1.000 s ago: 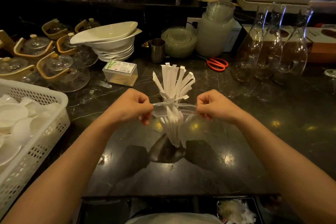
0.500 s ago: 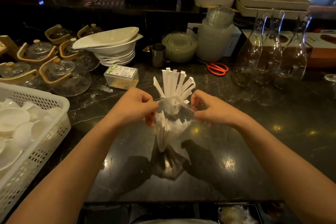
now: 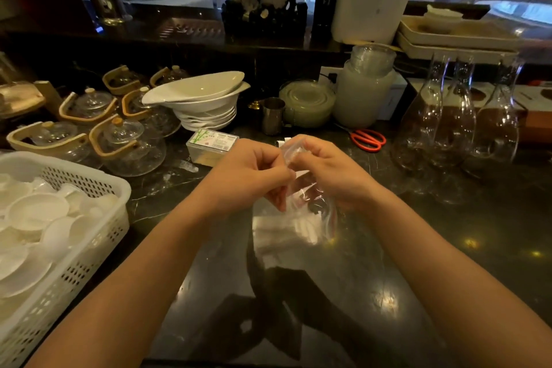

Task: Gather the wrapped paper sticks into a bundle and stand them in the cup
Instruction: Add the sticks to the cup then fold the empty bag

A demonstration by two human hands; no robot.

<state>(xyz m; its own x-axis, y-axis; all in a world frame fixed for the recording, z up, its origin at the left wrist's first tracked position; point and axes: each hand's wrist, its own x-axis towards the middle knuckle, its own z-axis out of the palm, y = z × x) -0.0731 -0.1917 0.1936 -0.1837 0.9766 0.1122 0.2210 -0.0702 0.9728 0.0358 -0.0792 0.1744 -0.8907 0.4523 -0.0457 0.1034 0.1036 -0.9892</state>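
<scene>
My left hand and my right hand meet above the dark counter. Both pinch the top of a clear plastic bag. The white wrapped paper sticks lie bunched inside the bag below my hands. A couple of white tips peek out just above my fingers. The rest of the sticks' upper ends are hidden by my hands. A small steel cup stands upright on the counter behind my hands, apart from them.
A white basket of dishes sits at the left. Glass teapots, stacked white bowls and a small box stand behind it. Red scissors, a jar and glass carafes are at the right.
My hands have come together from holding the bag's mouth stretched wide. The fanned sticks that stood above the bag now sit lower, mostly hidden.
</scene>
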